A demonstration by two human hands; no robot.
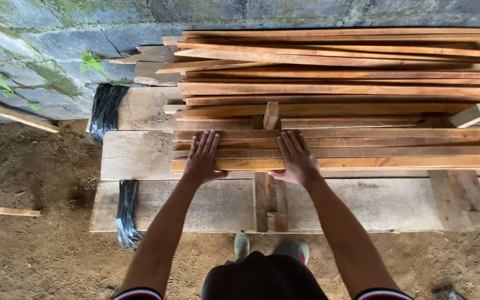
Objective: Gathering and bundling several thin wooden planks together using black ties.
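My left hand (202, 158) lies flat, fingers together, on the near slats of a stack of long reddish-brown wooden slats (362, 150), close to their left ends. My right hand (295, 158) rests palm down on the same near slats, a little to the right, its thumb hooked under the front edge of the nearest slat (395, 163). The slats lie side by side and run off to the right. They rest on wide pale planks (140, 155). A short upright wood block (271, 115) stands among the slats just beyond my hands.
More slats are heaped at the back (334, 61) against a mossy stone wall (40, 50). Black plastic strips (106, 108) hang at the planks' left end. Dirt ground (40, 244) lies left and below, with loose sticks (6, 210). My shoes (273, 247) show below the planks.
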